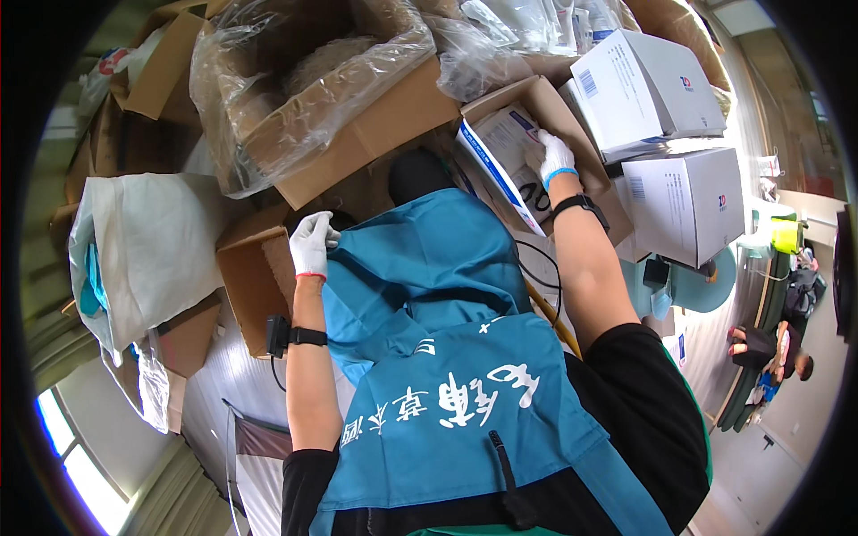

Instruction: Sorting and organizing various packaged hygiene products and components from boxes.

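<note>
Two gloved hands were at work over a clutter of cartons, seen from above. The left hand (pixel 311 243), in a white glove, was pinched shut on a fold of the teal apron (pixel 429 268) near its upper edge, beside a small open brown carton (pixel 255 277) at the person's left. The right hand (pixel 554 159), also gloved in white with a blue cuff and a dark band on the wrist just below it, lay on a flat white-and-blue packet (pixel 500 156) that stood tilted inside an open brown box (pixel 536 103); the fingers rested against the packet's upper face, but whether they truly gripped it could not be told. The packet sat in the box just ahead of the apron's top edge, leaning toward the left. Two closed white cartons (pixel 684 201) were stacked just to the right of that box. A large brown carton lined with clear plastic film (pixel 313 89) stood farther ahead and to the left, and a white bag (pixel 147 246) hung at the far left. Another person (pixel 773 353) sat well apart at the right edge.
</note>
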{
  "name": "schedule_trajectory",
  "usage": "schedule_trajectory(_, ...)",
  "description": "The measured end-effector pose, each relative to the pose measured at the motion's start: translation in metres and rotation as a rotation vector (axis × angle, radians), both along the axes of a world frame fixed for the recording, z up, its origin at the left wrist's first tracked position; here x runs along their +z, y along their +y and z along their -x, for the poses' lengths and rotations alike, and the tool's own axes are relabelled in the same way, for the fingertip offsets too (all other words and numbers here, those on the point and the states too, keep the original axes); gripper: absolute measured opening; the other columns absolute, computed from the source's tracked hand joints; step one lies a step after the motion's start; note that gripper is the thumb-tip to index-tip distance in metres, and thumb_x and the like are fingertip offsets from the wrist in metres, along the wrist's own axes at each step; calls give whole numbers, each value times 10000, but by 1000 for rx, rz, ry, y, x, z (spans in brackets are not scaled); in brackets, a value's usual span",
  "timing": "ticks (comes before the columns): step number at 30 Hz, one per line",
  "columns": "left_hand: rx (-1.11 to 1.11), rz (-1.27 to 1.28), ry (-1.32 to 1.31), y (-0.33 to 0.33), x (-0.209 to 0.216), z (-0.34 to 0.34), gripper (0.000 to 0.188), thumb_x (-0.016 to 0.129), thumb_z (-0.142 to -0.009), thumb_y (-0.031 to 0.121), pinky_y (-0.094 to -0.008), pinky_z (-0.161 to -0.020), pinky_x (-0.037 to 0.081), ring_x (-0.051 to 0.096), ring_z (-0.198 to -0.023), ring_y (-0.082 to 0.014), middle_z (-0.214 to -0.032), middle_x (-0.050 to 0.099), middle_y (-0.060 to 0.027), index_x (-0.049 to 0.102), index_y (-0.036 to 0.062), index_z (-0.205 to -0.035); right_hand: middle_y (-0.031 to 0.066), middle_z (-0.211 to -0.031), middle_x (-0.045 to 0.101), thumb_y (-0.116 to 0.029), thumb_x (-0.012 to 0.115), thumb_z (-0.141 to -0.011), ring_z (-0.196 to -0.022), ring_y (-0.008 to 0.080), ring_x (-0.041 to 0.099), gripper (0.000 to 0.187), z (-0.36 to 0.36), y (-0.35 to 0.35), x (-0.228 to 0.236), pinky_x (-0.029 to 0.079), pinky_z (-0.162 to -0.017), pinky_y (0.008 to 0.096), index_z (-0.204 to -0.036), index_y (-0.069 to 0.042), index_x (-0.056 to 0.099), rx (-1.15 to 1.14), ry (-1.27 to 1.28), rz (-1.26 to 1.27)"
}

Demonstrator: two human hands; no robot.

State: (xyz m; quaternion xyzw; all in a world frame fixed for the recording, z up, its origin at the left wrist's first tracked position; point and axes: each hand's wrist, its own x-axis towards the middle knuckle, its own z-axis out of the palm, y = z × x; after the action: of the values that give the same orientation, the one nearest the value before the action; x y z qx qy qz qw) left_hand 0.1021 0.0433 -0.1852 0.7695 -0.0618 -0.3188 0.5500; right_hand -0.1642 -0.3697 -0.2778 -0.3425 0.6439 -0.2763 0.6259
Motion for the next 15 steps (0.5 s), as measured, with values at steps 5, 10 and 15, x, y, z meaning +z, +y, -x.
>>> schedule_trajectory(5, 11, 13, 2, 3, 1, 0, 258, 604, -946, 261, -233, -608, 476, 607, -650, -98, -730, 645, -26, 683, 27, -1021, 135, -991, 652, -114, 711, -831, -806, 212, 628, 297, -14, 5, 0, 512, -650, 341, -1095, 3, 640, -420, -111, -90)
schedule_trajectory(10, 37, 14, 7, 4, 2, 0, 250, 604, -946, 248, -232, -599, 477, 602, -636, -99, -724, 638, -25, 683, 22, -1016, 80, -692, 585, -22, 704, -818, -442, 145, 489, 127, -28, 40, 44, 392, -386, 275, -897, 25, 616, -385, -120, 57)
schedule_trajectory(15, 40, 11, 15, -1, 3, 1, 240, 605, -945, 232, -234, -591, 476, 594, -623, -99, -719, 632, -27, 681, 13, -1009, 63, -716, 586, -135, 750, -808, -467, 142, 493, 191, -30, 44, 52, 396, -402, 289, -893, -19, 624, -345, -86, 110)
